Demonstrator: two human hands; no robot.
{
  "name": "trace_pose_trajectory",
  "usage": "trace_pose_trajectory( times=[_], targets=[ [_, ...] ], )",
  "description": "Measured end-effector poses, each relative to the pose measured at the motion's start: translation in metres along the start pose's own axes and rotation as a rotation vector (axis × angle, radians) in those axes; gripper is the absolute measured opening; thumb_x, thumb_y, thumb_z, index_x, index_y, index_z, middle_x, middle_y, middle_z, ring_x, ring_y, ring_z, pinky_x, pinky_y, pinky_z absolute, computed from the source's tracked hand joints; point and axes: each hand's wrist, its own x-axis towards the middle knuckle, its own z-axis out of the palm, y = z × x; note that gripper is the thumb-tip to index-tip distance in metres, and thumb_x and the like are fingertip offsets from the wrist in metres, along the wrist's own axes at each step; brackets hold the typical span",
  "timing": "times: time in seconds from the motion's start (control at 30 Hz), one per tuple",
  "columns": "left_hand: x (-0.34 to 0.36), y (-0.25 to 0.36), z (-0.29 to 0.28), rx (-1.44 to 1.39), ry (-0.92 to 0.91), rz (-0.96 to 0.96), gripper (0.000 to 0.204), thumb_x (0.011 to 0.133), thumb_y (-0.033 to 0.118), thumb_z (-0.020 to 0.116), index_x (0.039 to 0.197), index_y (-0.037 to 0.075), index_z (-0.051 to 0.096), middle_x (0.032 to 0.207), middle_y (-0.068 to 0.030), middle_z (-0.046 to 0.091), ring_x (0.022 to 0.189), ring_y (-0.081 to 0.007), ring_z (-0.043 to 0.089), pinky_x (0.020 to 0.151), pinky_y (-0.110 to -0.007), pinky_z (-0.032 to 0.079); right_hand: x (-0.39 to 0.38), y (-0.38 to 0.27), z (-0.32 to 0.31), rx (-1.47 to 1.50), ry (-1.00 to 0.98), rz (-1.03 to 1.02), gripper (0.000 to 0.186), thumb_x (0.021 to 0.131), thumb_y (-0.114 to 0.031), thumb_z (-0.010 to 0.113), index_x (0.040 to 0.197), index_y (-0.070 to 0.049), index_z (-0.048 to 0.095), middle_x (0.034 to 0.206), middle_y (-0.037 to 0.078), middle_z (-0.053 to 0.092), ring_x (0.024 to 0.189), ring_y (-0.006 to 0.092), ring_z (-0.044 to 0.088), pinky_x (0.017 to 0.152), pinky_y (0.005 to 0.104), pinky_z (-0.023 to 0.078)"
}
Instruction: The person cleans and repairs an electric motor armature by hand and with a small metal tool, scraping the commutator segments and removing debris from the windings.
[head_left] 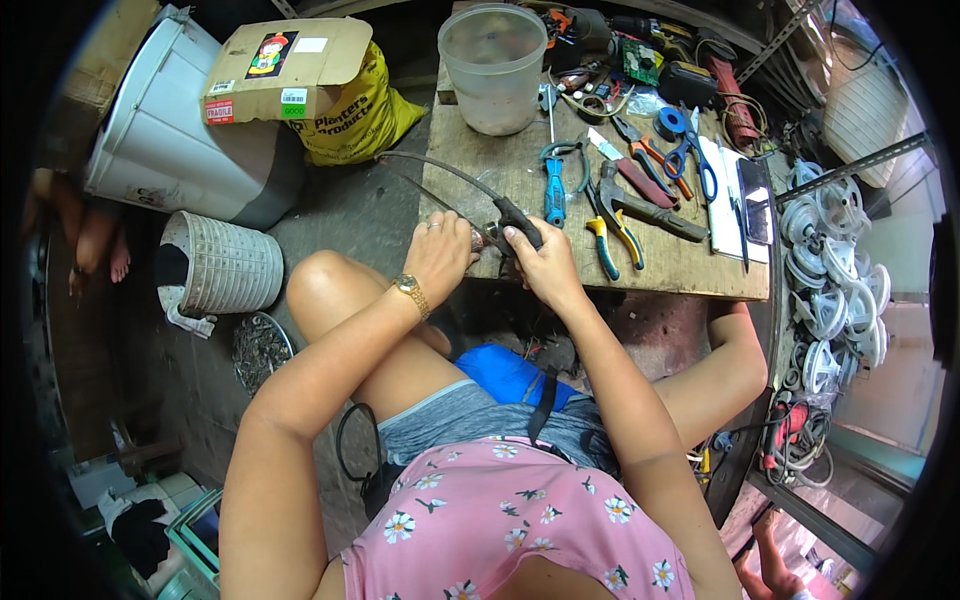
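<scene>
We held one thin black cable (pixel 440 172) at the near left edge of the worn wooden table (pixel 690 270). Our right hand (pixel 540 262) gripped its black end; our left hand (pixel 440 250) closed just beside, pinching something too small to tell. The cable ran far-left from both hands, the right nearer.

The left hand (pixel 440 255) and right hand (pixel 542 265) close over the near end of a thin black cable (pixel 455 178), so the small metal part between their fingers cannot be made out. The heap of tools at the far end of the wooden worktop (pixel 690 265) blurs together, and the dark fisheye rim cuts off the white plastic drum (pixel 170 130).
</scene>
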Motion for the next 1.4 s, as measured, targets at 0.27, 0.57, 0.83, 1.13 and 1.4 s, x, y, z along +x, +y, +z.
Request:
trace_pose_trajectory(
  times=[0.27, 0.57, 0.83, 1.13, 1.4],
  targets=[
    [-0.007, -0.007, -0.033, 0.038, -0.088, 0.002, 0.041, 0.077, 0.029, 0.077, 0.100, 0.003, 0.053, 0.097, -0.0123, 0.057, 0.096, -0.0298, 0.056, 0.079, -0.040, 0.044, -0.010, -0.006, -0.003, 0.033, 0.049, -0.196, 0.027, 0.096, -0.031, 0.065, 0.095, -0.004, 0.061, 0.058, 0.005, 0.051, 0.052, 0.0152, 0.054, 0.048, 0.0312, 0.043],
    [-0.012, -0.048, -0.140, -0.230, 0.176, -0.228, 0.044, 0.074, 0.021, 0.081, 0.095, 0.002, 0.047, 0.091, -0.0169, 0.053, 0.085, -0.0346, 0.056, 0.074, -0.043, 0.044, -0.028, 0.004, 0.009, -0.933, 0.182, -0.635, 0.027, 0.081, -0.031, 0.073, 0.095, -0.010, 0.064, 0.093, 0.012, 0.058, 0.084, 0.0334, 0.057, 0.071, 0.0440, 0.045],
    [0.015, -0.026, -0.144, -0.777, 0.270, -0.305, 0.048, 0.074, 0.022, 0.081, 0.096, 0.002, 0.044, 0.085, -0.0165, 0.061, 0.078, -0.0327, 0.061, 0.072, -0.041, 0.049, -0.031, -0.018, -0.004, -1.109, 0.181, -0.584, 0.038, 0.074, -0.032, 0.077, 0.101, -0.009, 0.064, 0.102, 0.015, 0.054, 0.095, 0.0333, 0.050, 0.079, 0.0454, 0.039],
    [0.056, -0.015, -0.118, -0.901, 0.219, -0.285, 0.049, 0.075, 0.022, 0.081, 0.100, 0.003, 0.043, 0.084, -0.0163, 0.062, 0.080, -0.0301, 0.064, 0.072, -0.040, 0.050, 0.104, -0.038, -0.045, -1.434, 0.393, -0.006, 0.063, 0.083, -0.061, 0.062, 0.107, -0.004, 0.072, 0.118, 0.017, 0.065, 0.110, 0.0360, 0.056, 0.089, 0.0511, 0.038],
    [0.066, -0.017, -0.099, -0.612, 0.387, -0.165, 0.048, 0.071, 0.015, 0.081, 0.103, 0.004, 0.047, 0.091, -0.0139, 0.059, 0.086, -0.0342, 0.061, 0.076, -0.043, 0.042, 0.129, -0.040, -0.048, -1.113, 0.263, 0.231, 0.046, 0.086, -0.042, 0.059, 0.104, -0.002, 0.074, 0.116, 0.020, 0.067, 0.110, 0.0380, 0.062, 0.094, 0.0536, 0.040]
  ],
)
